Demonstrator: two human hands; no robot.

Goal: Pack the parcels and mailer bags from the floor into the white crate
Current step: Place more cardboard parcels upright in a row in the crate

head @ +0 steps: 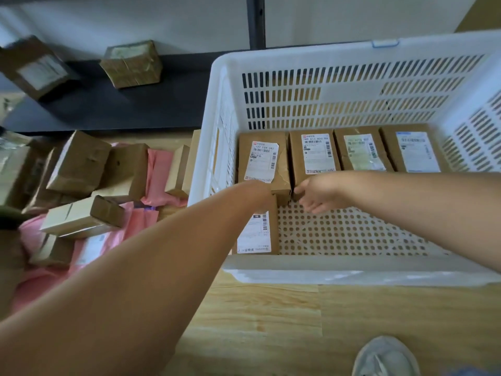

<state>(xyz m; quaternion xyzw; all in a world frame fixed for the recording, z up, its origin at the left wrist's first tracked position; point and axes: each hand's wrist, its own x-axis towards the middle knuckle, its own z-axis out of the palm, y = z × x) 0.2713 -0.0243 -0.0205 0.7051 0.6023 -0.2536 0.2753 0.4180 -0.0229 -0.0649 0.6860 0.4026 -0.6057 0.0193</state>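
Second row starting: four parcels point(315, 154) line the far wall of the white crate point(352, 265), and a fifth parcel point(256, 234) sits near-left. The left hand point(259, 189) is on it, grip hidden, can't tell. Right hand point(322, 195) loose and open, fingertips touching the row's near edge. Next move probably calls for reaching left to the floor boxes point(78, 164) and pink mailer bags point(158, 169).

Underfoot is a pale wood-grain floor point(271, 327), its boards running left to right with a seam or two showing. Farther back it meets a dark, matte band point(151, 109) along the foot of the wall; whether that is a mat or a low ledge I cannot tell. Above it stands a white wall point(135, 20), split by a dark upright post point(255, 20). A tan panel point(478, 14) cuts the top right corner. The light is soft and even.
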